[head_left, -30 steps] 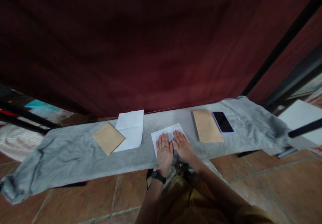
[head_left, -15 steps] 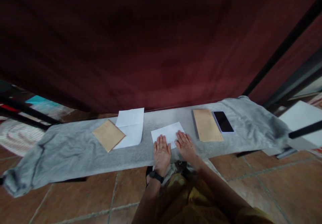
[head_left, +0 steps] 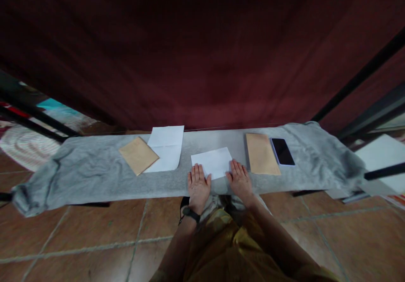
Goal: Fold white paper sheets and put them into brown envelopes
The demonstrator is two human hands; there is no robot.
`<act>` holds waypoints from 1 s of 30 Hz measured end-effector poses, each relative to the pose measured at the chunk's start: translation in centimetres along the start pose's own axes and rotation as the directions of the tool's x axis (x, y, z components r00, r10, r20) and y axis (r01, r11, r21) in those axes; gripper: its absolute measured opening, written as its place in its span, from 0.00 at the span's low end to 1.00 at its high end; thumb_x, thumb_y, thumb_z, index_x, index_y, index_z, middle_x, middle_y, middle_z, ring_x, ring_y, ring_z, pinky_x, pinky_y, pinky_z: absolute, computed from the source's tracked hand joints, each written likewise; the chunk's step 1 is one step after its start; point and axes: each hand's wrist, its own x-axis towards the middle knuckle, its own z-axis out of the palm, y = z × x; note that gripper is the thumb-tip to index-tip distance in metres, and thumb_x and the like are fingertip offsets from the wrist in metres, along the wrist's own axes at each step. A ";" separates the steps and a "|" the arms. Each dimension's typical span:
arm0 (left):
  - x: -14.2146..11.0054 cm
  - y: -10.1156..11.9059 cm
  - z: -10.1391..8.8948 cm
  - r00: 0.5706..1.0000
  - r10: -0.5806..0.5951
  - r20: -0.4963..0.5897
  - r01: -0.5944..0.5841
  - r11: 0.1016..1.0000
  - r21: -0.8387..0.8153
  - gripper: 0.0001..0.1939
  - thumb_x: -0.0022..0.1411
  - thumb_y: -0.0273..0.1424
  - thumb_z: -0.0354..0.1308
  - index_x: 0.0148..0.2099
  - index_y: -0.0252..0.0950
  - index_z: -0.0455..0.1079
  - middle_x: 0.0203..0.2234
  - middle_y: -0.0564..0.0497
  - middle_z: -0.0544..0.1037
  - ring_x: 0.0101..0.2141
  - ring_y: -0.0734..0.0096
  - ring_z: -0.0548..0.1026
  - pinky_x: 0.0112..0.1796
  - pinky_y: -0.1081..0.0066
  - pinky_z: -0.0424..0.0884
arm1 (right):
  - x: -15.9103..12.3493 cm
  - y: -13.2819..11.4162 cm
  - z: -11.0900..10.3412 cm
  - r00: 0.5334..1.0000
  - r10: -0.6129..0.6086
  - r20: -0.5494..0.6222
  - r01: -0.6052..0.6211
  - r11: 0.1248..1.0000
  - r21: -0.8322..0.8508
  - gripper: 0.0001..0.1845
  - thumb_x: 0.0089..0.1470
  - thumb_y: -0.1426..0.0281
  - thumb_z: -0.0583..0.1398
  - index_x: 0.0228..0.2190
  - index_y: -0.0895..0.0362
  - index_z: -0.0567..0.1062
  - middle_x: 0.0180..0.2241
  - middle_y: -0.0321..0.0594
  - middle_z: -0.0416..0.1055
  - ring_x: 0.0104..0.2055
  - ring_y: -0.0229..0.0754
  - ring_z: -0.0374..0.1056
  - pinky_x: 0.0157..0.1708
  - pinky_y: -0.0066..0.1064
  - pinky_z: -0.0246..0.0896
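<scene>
A folded sheet of white paper (head_left: 212,160) lies on the grey cloth in front of me. My left hand (head_left: 198,185) rests flat with its fingertips over the paper's near left corner. At the right edge of the sheet lies my right hand (head_left: 239,180), palm down, fingers stretched out. Neither hand grips anything. To the left, a brown envelope (head_left: 138,155) overlaps a larger white sheet (head_left: 167,147) that has a crease across it. Right of my hands lies a stack of brown envelopes or paper (head_left: 262,154).
A phone (head_left: 282,151) with a dark screen lies beside the right brown stack. The narrow bench is covered by a grey cloth (head_left: 95,168). A dark red curtain (head_left: 215,83) hangs behind it. Black metal bars (head_left: 360,75) frame both sides, and a white panel (head_left: 382,157) stands at right.
Both hands have slid apart over the folded paper, the left one leftward and the right one rightward, leaving more of the sheet uncovered. The view has shifted slightly.
</scene>
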 end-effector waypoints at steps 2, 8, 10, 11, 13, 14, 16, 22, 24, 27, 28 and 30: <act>-0.1 0.1 0.0 1.000 0.002 0.004 -0.002 1.000 0.000 0.33 0.73 0.42 0.46 0.72 0.28 0.55 0.69 0.34 0.59 0.69 0.50 0.57 0.67 0.48 0.54 | -0.1 0.1 -0.1 1.000 0.003 -0.004 -0.003 1.000 -0.004 0.30 0.70 0.62 0.49 0.66 0.65 0.62 0.66 0.54 0.63 0.66 0.55 0.61 0.64 0.48 0.52; -0.1 0.4 -0.1 1.000 -0.003 0.020 0.003 1.000 0.017 0.33 0.74 0.42 0.44 0.72 0.26 0.54 0.69 0.35 0.57 0.69 0.51 0.56 0.68 0.50 0.50 | -0.5 0.6 -0.1 1.000 0.023 -0.008 -0.023 1.000 -0.004 0.29 0.70 0.64 0.48 0.66 0.65 0.62 0.66 0.55 0.63 0.65 0.55 0.61 0.65 0.48 0.52; -0.2 0.5 -0.2 0.999 -0.015 0.029 0.014 1.000 0.003 0.33 0.74 0.42 0.45 0.72 0.27 0.53 0.70 0.35 0.57 0.70 0.51 0.55 0.68 0.49 0.49 | -0.5 0.8 -0.1 1.000 0.031 -0.003 -0.031 0.999 0.013 0.28 0.70 0.64 0.48 0.66 0.64 0.62 0.66 0.55 0.63 0.65 0.55 0.61 0.65 0.49 0.52; -0.2 0.5 -0.2 0.999 -0.021 0.033 0.021 1.000 -0.007 0.33 0.74 0.42 0.45 0.73 0.28 0.53 0.70 0.36 0.56 0.70 0.52 0.54 0.68 0.49 0.49 | -0.5 0.9 -0.1 0.999 0.038 -0.001 -0.038 0.999 0.026 0.28 0.70 0.65 0.49 0.66 0.64 0.62 0.66 0.55 0.63 0.66 0.55 0.61 0.64 0.49 0.53; -0.1 0.6 -0.3 0.999 -0.029 0.042 0.030 0.999 -0.028 0.33 0.73 0.42 0.46 0.73 0.28 0.53 0.70 0.36 0.56 0.70 0.52 0.54 0.68 0.49 0.49 | -0.4 1.0 -0.1 0.999 0.051 0.003 -0.051 0.997 0.059 0.28 0.69 0.66 0.49 0.66 0.63 0.61 0.67 0.55 0.60 0.67 0.55 0.59 0.65 0.50 0.53; -0.1 0.6 -0.4 0.998 -0.029 0.047 0.031 0.999 -0.035 0.34 0.73 0.42 0.46 0.73 0.28 0.52 0.70 0.36 0.56 0.70 0.52 0.54 0.68 0.49 0.49 | -0.3 1.1 -0.1 0.999 0.050 0.006 -0.050 0.995 0.082 0.29 0.69 0.67 0.48 0.67 0.63 0.60 0.68 0.55 0.59 0.67 0.55 0.58 0.65 0.50 0.53; -0.1 0.7 -0.4 0.998 -0.026 0.054 0.028 0.999 -0.038 0.34 0.73 0.42 0.46 0.73 0.28 0.52 0.70 0.35 0.56 0.70 0.51 0.54 0.68 0.47 0.49 | -0.1 0.9 -0.4 1.000 0.023 0.018 -0.025 0.990 0.142 0.30 0.69 0.68 0.47 0.69 0.62 0.57 0.69 0.54 0.56 0.69 0.53 0.55 0.66 0.51 0.52; 0.1 0.8 -0.4 0.997 -0.021 0.071 0.022 1.000 -0.015 0.34 0.73 0.41 0.46 0.73 0.27 0.50 0.70 0.34 0.55 0.70 0.51 0.54 0.68 0.48 0.48 | 0.3 -1.7 -1.3 0.975 -0.197 0.106 0.161 0.947 0.277 0.28 0.70 0.67 0.46 0.68 0.59 0.58 0.70 0.49 0.56 0.71 0.47 0.52 0.69 0.49 0.48; 0.1 0.8 -0.5 0.996 -0.012 0.084 0.011 1.000 0.009 0.34 0.73 0.41 0.45 0.73 0.26 0.52 0.70 0.35 0.55 0.70 0.51 0.53 0.68 0.48 0.46 | 0.1 -2.6 -1.5 0.956 -0.253 0.152 0.207 0.942 0.263 0.27 0.71 0.66 0.46 0.66 0.60 0.62 0.69 0.49 0.58 0.71 0.47 0.53 0.70 0.47 0.46; 0.1 0.8 -0.7 0.995 0.000 0.096 -0.002 1.000 0.018 0.33 0.73 0.41 0.45 0.72 0.26 0.53 0.70 0.35 0.55 0.70 0.51 0.53 0.68 0.48 0.46 | -0.4 -3.0 -1.4 0.951 -0.253 0.178 0.212 0.952 0.218 0.26 0.71 0.65 0.47 0.65 0.60 0.64 0.68 0.49 0.60 0.70 0.49 0.55 0.70 0.48 0.45; 0.1 0.8 -0.7 0.995 -0.002 0.096 0.000 1.000 0.016 0.33 0.73 0.41 0.44 0.72 0.26 0.53 0.70 0.35 0.55 0.70 0.51 0.53 0.68 0.48 0.46 | -0.5 -2.9 -1.4 0.955 -0.240 0.176 0.203 0.958 0.204 0.27 0.71 0.65 0.48 0.66 0.60 0.63 0.68 0.49 0.60 0.70 0.49 0.54 0.70 0.48 0.45; 0.1 0.8 -0.7 0.996 -0.007 0.094 0.006 1.000 0.008 0.33 0.73 0.41 0.44 0.73 0.28 0.53 0.70 0.36 0.56 0.70 0.51 0.54 0.68 0.48 0.47 | -0.7 -2.6 -1.3 0.963 -0.211 0.166 0.181 0.967 0.178 0.27 0.71 0.65 0.48 0.66 0.61 0.62 0.68 0.50 0.59 0.70 0.50 0.54 0.69 0.49 0.46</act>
